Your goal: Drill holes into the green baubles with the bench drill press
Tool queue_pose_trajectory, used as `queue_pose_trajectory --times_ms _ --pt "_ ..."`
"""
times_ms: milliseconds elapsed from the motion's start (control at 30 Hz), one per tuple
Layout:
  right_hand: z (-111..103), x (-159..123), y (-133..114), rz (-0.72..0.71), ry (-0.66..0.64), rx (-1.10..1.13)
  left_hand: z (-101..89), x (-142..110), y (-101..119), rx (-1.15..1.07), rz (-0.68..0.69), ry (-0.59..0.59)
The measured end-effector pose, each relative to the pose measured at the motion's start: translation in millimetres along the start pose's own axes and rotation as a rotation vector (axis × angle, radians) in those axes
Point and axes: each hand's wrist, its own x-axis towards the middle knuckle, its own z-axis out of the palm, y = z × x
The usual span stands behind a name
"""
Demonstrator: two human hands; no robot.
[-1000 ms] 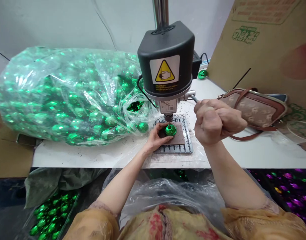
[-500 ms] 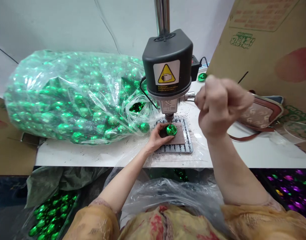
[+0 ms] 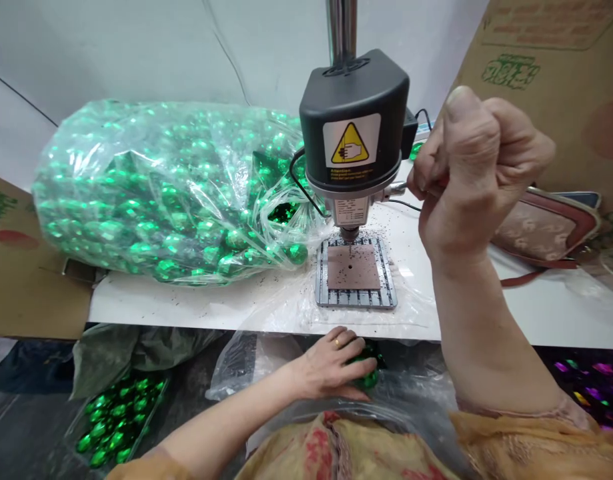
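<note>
My left hand (image 3: 329,367) is below the table's front edge, curled over a shiny green ornament ball (image 3: 369,379) above a plastic bag. The ball is partly hidden by my fingers. My right hand (image 3: 479,167) is raised in a fist around the feed lever (image 3: 400,194) of a small black bench drill (image 3: 353,120). Under the drill's chuck (image 3: 349,233), a brown pad (image 3: 353,267) with a central hole lies bare on a slotted metal base (image 3: 356,301).
A huge clear bag of green ornament balls (image 3: 161,193) lies left of the drill. A brown patterned purse (image 3: 541,230) and cardboard (image 3: 531,87) stand at right. Dark grit speckles the white table (image 3: 211,307). Below sit trays of green balls (image 3: 119,420) and purple balls (image 3: 593,390).
My left hand has taken the green ball off the pad and moved down past the table edge. My right fist has risen higher with the lever.
</note>
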Motion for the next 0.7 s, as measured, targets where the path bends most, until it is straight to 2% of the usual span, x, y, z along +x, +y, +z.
queue_pose_trajectory --times_ms 67,100,167,200,267,367,433,500,600,700 --pt "0.0 -0.1 -0.4 0.005 -0.006 -0.02 -12.6 2.5 -20.8 -0.021 -0.078 0.081" --pt "0.0 -0.4 -0.6 0.004 -0.005 -0.025 -22.8 6.6 -37.4 -0.012 -0.168 0.111" --pt "0.0 -1.2 -0.7 -0.016 0.001 -0.018 -48.0 17.8 -77.4 0.098 -0.404 0.081" --pt "0.0 -1.7 -0.6 -0.022 0.008 -0.014 -61.1 23.6 -98.2 0.18 -0.517 0.009" --pt "-0.2 -2.6 -0.1 -0.02 0.013 -0.014 -83.1 33.3 -135.2 0.323 -0.662 -0.147" --pt "-1.0 -3.4 0.4 -0.007 0.008 -0.035 -100.4 41.0 -168.8 0.411 -0.78 -0.361" --pt "-1.5 -3.8 0.3 -0.005 0.001 -0.038 -104.4 44.3 -176.2 0.453 -0.781 -0.449" --pt "-1.6 -4.2 -0.2 -0.004 0.003 -0.031 -106.5 48.1 -174.9 0.522 -0.751 -0.431" --pt "-0.9 -4.7 -1.0 -0.004 0.007 -0.026 -104.7 51.5 -162.7 0.616 -0.676 -0.355" --pt "-0.9 -4.8 -0.3 -0.001 0.014 -0.015 -91.0 43.9 -144.8 0.597 -0.561 -0.461"
